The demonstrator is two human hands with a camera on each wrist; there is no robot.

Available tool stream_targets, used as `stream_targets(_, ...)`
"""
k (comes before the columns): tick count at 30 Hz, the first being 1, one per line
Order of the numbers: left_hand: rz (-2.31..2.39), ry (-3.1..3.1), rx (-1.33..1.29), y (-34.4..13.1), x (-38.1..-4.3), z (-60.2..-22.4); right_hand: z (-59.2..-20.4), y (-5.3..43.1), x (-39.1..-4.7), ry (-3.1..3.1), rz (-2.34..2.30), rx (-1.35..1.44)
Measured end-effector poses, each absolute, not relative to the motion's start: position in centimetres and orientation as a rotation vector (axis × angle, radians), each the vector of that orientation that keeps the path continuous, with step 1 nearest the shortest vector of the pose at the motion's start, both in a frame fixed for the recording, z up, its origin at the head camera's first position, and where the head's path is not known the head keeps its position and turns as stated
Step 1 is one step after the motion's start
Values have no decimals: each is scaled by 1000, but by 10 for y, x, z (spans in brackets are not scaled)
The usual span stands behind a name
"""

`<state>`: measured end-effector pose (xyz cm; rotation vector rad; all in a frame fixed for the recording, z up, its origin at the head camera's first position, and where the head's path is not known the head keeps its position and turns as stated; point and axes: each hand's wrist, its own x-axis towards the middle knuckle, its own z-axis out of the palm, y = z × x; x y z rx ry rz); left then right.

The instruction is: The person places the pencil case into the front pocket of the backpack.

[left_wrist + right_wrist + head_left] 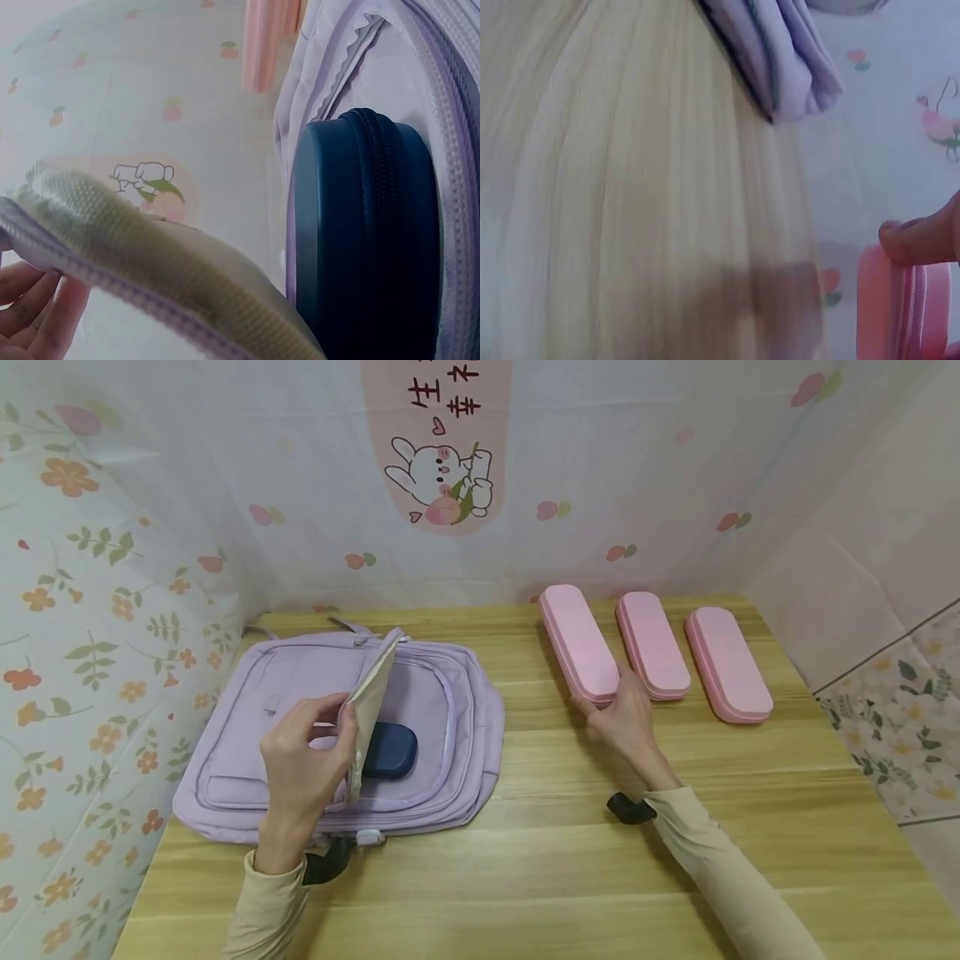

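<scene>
A lilac backpack [300, 668] lies flat on the left of the table with its front pocket unzipped. My left hand [311, 760] pinches the edge of the pocket's flap [372, 702] and holds it raised. Inside that pocket sits a dark blue zippered case [393, 750], seen close in the left wrist view [367, 232], partly hidden by the flap from above. On the right, my right hand [626, 718] grips the near end of the leftmost pink zippered case [577, 639]. The thumb lies on this case's edge in the right wrist view.
Two more pink zippered cases, a middle one [654, 643] and a right one [729, 664], lie beside the gripped one. The wooden table [525, 860] ends at a cloth backdrop [585, 460] behind. A floral cloth [97, 652] hangs at the left.
</scene>
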<state>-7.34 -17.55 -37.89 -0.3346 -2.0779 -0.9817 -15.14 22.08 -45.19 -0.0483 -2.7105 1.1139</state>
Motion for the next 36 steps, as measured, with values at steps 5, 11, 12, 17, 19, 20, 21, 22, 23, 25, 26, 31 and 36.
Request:
stream_targets(5, -983, -2080, -332, -176, -73, -378, -441, 210, -145, -2718, 1120, 35)
stream_targets(11, -975, -2081, -325, -177, -72, -378, -431, 196, -135, -2712, 1133, 109)
stream_targets(12, -974, -2080, -324, -178, -72, -378, -430, 194, -134, -2708, 1136, 126)
stream_targets(17, -989, -2071, -316, -178, -71, -378, -421, 184, -127, -2711, 1170, 193)
stream_targets(19, -1000, -2067, -314, -178, -71, -378, -419, 181, -124, -2716, 1169, 220)
stream_targets(20, -1007, -2065, -312, -178, -71, -378, -418, 179, -123, -2713, 1171, 238)
stream_targets(21, -1013, -2064, -311, -178, -71, -378, -417, 178, -122, -2710, 1172, 258)
stream_targets(22, -1016, -2062, -310, -178, -71, -377, -417, 176, -122, -2705, 1172, 281)
stream_targets(23, -1018, -2060, -308, -178, -71, -377, -418, 174, -121, -2698, 1178, 308)
stream_targets(25, -1021, -2055, -307, -178, -71, -377, -419, 171, -119, -2683, 1193, 365)
stream_targets(26, -1024, -2051, -306, -179, -71, -377, -420, 169, -118, -2678, 1206, 394)
stream_targets(31, -1028, -2042, -307, -180, -71, -376, -426, 159, -114, -2681, 1254, 528)
stream_targets(36, -1036, -2046, -299, -181, -69, -377, -427, 151, -110, -2689, 1270, 628)
